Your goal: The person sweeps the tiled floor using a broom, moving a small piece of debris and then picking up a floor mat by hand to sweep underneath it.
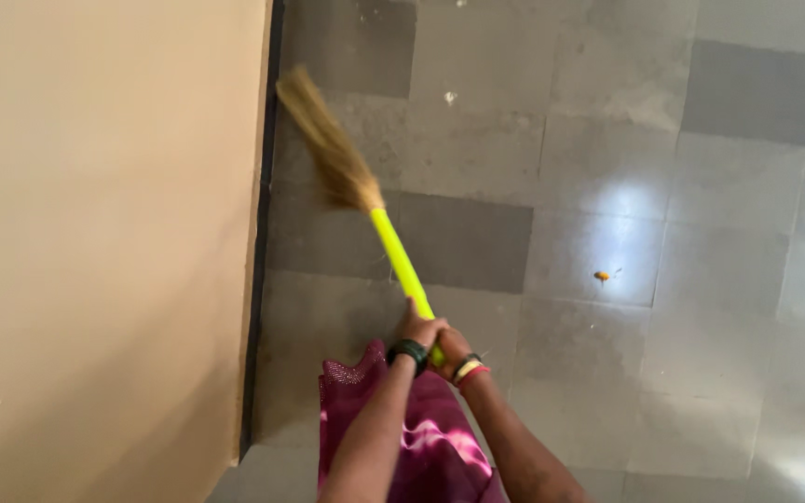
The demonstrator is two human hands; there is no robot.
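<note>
Both hands are closed around the lower end of the broom (pixel 365 186): the left hand (pixel 421 328) sits higher on the yellow handle (pixel 400 256), and the right hand (pixel 452 346) is wrapped just below it, the two touching. From the hands the broom slants up and away to the left, its tan bristle head (pixel 328 140) blurred and lying close beside the dark strip at the foot of the beige wall (pixel 95 251), over the grey tiled floor (pixel 607 186). The broom looks light; its handle is likely stiff, smooth plastic that could turn in a loose grasp, while the bristles are soft and springy. The handle is the sensible place to hold. A small orange scrap (pixel 601 276) lies well to the right of the handle.
</note>
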